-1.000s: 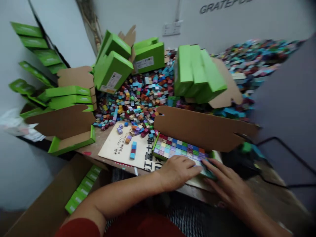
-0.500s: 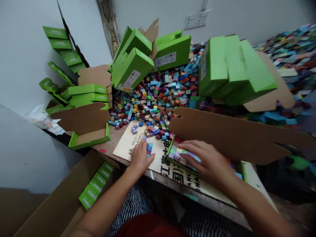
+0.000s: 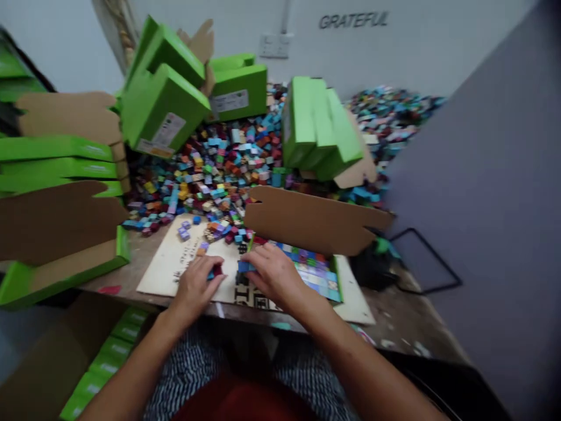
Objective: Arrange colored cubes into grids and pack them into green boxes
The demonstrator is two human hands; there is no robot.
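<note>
My left hand (image 3: pixel 197 286) rests on a printed cardboard sheet (image 3: pixel 175 266) at the table's front edge, its fingers curled round small coloured cubes (image 3: pixel 214 271). Just to its right, my right hand (image 3: pixel 272 273) pinches a blue cube (image 3: pixel 244 266) at the left end of an open green box (image 3: pixel 335 275). Rows of coloured cubes (image 3: pixel 313 270) fill that box, and its brown cardboard lid (image 3: pixel 313 219) stands open behind my hands.
A large heap of loose coloured cubes (image 3: pixel 228 166) covers the table behind. Green boxes (image 3: pixel 164 111) lean against the wall, others (image 3: pixel 315 126) lie on the heap, and more (image 3: pixel 56 158) are stacked at left. A cardboard carton (image 3: pixel 105 356) with green boxes sits below left. A grey panel (image 3: pixel 491 193) stands at right.
My right hand has moved left off the filled box to its left end and pinched a blue cube. My left hand has closed on the small cubes on the sheet. The camera swung.
</note>
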